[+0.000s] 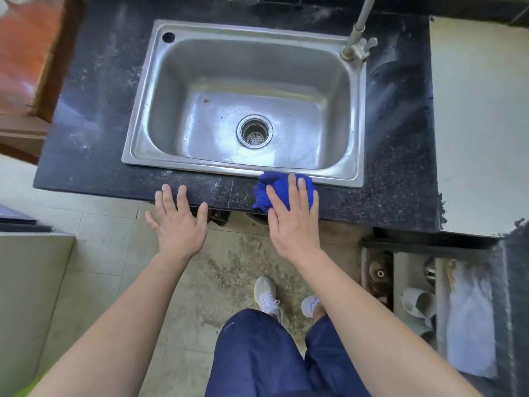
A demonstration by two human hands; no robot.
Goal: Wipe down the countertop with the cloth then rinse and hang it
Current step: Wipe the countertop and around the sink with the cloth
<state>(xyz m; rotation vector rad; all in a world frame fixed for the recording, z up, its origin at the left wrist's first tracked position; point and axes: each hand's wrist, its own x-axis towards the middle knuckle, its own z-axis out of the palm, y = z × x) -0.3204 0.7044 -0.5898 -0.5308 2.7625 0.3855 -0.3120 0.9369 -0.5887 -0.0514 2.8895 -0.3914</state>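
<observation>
My right hand (294, 222) presses the cloth (282, 190) flat, fingers spread; left hand (179, 222) splayed, empty. I'd sweep toward nine o'clock along the counter (200, 187), probably dusty, pressing evenly.

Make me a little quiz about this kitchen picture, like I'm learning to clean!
1. True or false: the blue cloth is lying inside the sink.
2. Which hand presses on the cloth? A) left hand B) right hand
3. Fill in: the faucet stands at the sink's far ____ corner.

Key
1. False: it lies on the countertop, at the front edge.
2. B: the left hand is spread open, with nothing in it.
3. right
</observation>
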